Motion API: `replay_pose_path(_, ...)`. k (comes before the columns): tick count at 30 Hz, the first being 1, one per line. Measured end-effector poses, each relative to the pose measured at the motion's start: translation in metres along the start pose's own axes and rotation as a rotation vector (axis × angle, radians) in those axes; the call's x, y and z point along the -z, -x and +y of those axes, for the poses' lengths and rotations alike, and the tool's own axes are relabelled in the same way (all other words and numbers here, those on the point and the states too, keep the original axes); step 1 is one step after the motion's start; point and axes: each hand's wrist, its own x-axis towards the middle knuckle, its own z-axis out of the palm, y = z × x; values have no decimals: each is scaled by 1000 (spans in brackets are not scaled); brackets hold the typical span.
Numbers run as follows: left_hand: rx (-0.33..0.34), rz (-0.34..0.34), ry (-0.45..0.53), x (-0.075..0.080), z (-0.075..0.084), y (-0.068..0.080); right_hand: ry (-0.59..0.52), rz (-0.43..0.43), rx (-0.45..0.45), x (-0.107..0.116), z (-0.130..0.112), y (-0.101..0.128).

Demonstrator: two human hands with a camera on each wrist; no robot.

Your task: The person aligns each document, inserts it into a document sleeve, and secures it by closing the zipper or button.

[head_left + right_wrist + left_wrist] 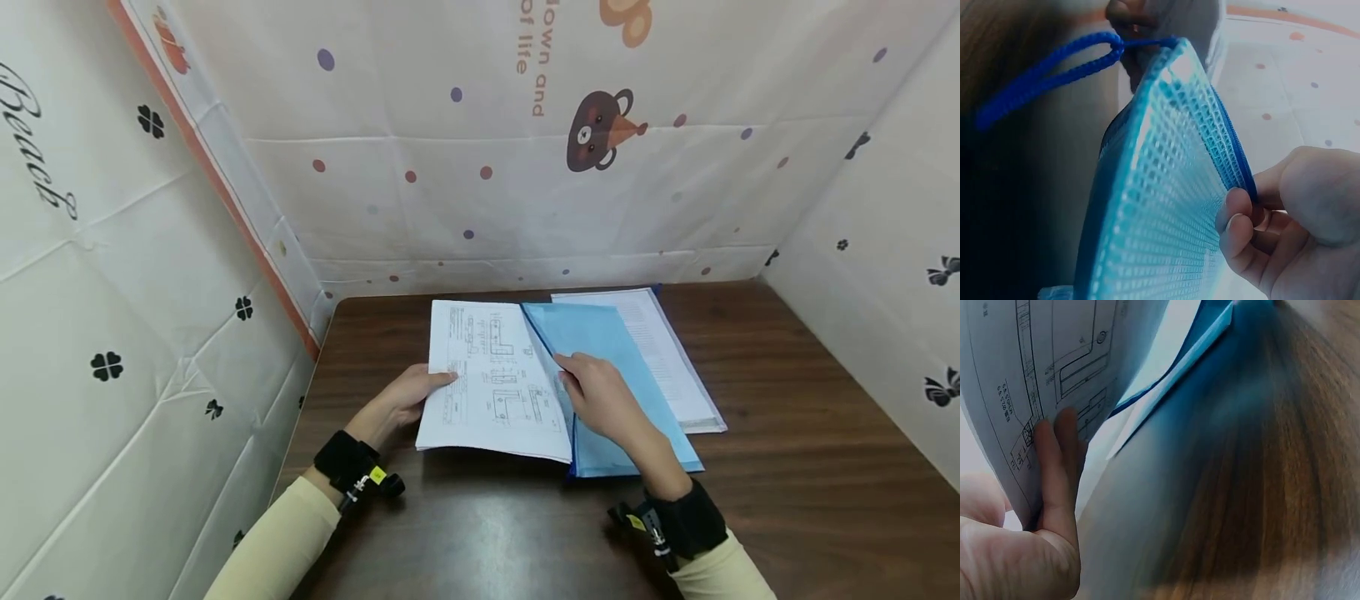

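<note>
A stack of paper sheets (pixel 487 375) printed with technical drawings is held by my left hand (pixel 408 390), its thumb on top near the left edge. In the left wrist view, fingers (pixel 1054 469) lie along the printed underside. To the right, a light blue mesh zipper pouch (pixel 637 392) lies on the table. My right hand (pixel 600 398) pinches the pouch's dark blue zipper edge (pixel 1238 156) between thumb and curled fingers, lifting it. The sheets' right edge meets the pouch's opening; how much paper is inside, I cannot tell. A blue cord loop (pixel 1054 75) hangs from the pouch's corner.
Partly under the pouch, a second stack of printed pages (pixel 671 358) lies at the back right, with a blue bit at its far corner. The brown wooden table (pixel 480 533) meets patterned white cloth walls (pixel 450 208) at the back and sides.
</note>
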Motion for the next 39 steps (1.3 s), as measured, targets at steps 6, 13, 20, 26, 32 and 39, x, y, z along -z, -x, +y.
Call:
replay_pose_path(6,-26,25,-8,-4,-3,-3,-10,-14,8,0,-4,-4)
replay_pose_path(13,-63,12,-103,-10,0,-1,5,6,-11,-4,-5,-4)
replay_pose_path(20,-95,-58,-142,-9,2,1,63,26,-25,-9,-8,-3)
replay_pose_path(26,-47,-45,-52,-9,-3,-2,82,23,-3,-13,-11,-3)
replay_pose_path(32,-79,25,-98,-16,-9,-6,71,50,18,-15,-11,-4)
replay_pose_path(39,-78,18,-124,-20,-9,-7,73,41,2,-18,-12,-5)
